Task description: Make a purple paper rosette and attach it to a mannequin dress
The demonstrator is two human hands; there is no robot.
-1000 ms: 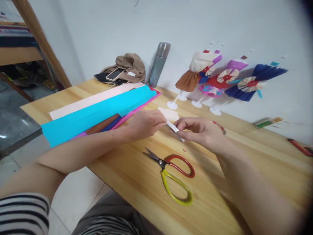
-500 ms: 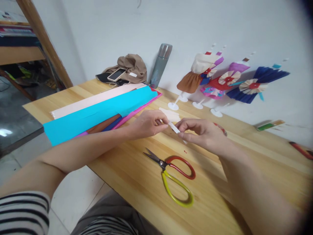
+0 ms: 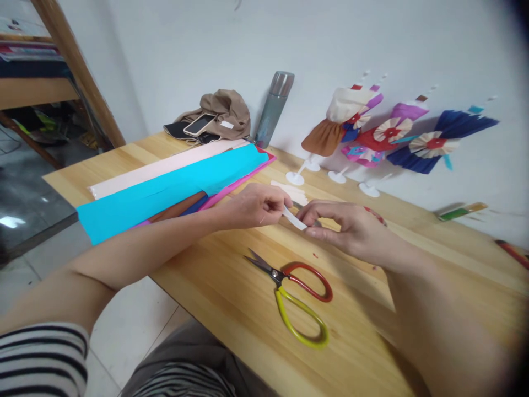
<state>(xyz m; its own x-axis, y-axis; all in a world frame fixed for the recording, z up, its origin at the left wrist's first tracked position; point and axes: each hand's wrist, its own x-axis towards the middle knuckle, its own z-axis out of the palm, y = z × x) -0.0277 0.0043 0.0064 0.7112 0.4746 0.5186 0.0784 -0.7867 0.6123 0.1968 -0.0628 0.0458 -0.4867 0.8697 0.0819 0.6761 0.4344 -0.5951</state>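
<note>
My left hand (image 3: 252,205) and my right hand (image 3: 347,226) meet over the wooden table (image 3: 231,309), both pinching a small white paper strip (image 3: 294,218) between thumb and fingers. Just behind the strip lies a pale folded piece of paper (image 3: 289,190). Scissors (image 3: 295,295) with one red and one yellow handle lie closed on the table in front of my hands. Left of my left hand lies a stack of long crepe paper sheets (image 3: 173,184), cyan on top with pale pink behind.
Several paper dresses on white stands (image 3: 372,132) line the wall at the back. A grey flask (image 3: 273,108) stands beside a brown cloth bundle (image 3: 225,113) with a phone (image 3: 199,124) on it. A green glue stick (image 3: 460,211) and a red tool (image 3: 512,252) lie far right.
Both hands stay pinched on the white strip; they have shifted slightly and the strip now lies a little lower and flatter between the fingers. The scissors have not moved.
</note>
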